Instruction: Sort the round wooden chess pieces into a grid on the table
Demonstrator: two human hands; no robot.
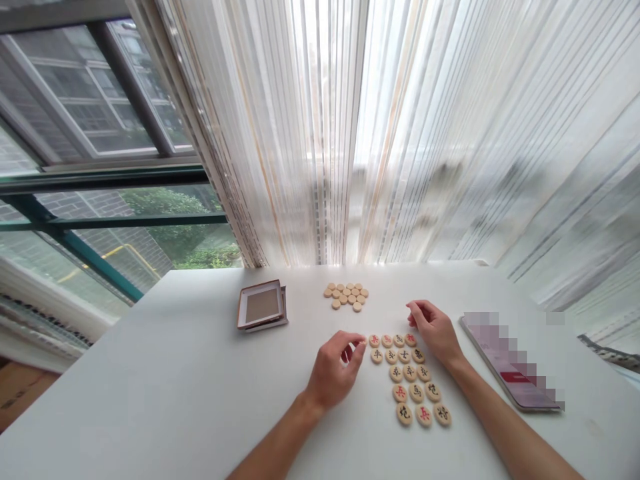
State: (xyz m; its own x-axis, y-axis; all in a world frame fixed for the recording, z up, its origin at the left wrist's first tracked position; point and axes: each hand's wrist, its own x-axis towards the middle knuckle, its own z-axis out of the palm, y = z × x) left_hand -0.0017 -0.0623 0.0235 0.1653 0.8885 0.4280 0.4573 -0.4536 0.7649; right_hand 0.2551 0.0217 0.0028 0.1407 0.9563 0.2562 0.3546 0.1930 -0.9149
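Observation:
Several round wooden game pieces with red or black characters (410, 377) lie face up in neat rows on the white table (165, 387). My left hand (336, 369) rests at the left end of the top row, fingers curled, fingertips touching the leftmost piece (375, 341). My right hand (434, 328) sits at the right end of that row, fingers bent in a pinch beside the rightmost piece (411, 339). A cluster of blank-faced pieces (346, 296) lies farther back.
A shallow brown box with its lid under it (262, 305) stands at the back left of the table. A phone (510, 363) lies to the right of my right forearm. Striped sheer curtains and a window rise behind the table's far edge.

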